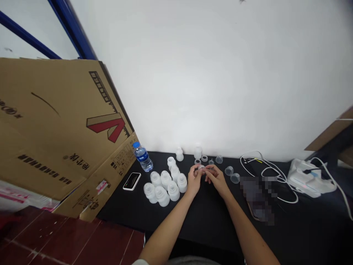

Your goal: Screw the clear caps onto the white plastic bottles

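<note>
My left hand [194, 179] is closed around a small whitish bottle ring [201, 167], which is partly hidden by the fingers. Bent in from the other side, my right hand [217, 178] has its fingertips pinched at the same piece. Just beyond the hands lie loose rings [204, 158], a small clear nipple-like part [211, 162] and a clear dome cap [219, 159]. Two more clear caps [235, 178] rest to the right of my right hand. Several white bottles with clear tops [162, 195] stand grouped to the left of my left hand.
On the black table [209, 221], a water bottle [142, 157] and a white-edged phone [132, 181] lie left. White bottles [198, 152] stand against the wall. White cables [267, 165] and a white device [310, 178] occupy the right. A large cardboard box [55, 129] borders the left.
</note>
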Demonstrator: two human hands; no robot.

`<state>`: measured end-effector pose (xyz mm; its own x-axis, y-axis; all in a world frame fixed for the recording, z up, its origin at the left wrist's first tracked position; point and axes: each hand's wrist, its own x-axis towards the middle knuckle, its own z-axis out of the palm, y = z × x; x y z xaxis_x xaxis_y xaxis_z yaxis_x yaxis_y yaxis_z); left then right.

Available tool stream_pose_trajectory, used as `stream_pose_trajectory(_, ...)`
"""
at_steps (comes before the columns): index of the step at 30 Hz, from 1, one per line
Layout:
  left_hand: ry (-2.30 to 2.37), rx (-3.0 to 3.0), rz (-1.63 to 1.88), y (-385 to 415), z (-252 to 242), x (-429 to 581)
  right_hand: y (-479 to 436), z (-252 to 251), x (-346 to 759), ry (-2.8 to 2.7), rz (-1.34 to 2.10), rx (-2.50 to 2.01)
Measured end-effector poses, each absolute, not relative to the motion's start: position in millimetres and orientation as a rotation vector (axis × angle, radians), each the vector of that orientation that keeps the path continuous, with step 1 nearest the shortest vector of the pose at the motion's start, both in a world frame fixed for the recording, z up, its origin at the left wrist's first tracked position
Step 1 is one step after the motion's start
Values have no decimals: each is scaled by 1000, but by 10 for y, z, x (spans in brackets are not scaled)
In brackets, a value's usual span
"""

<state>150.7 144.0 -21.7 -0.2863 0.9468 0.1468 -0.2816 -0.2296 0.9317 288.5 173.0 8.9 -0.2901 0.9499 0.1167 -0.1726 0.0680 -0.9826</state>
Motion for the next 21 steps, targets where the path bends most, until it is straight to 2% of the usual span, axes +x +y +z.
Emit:
stream_pose_trajectory(12, 1011, 945, 1627, 1414, -265, 1620, 1706, -1, 2949, -1437, 791, -1000)
stream_pose_trajectory(21, 1070, 1025, 1655, 1424, -307, 1558, 1783, -81, 2949, -1704, 834, -1002)
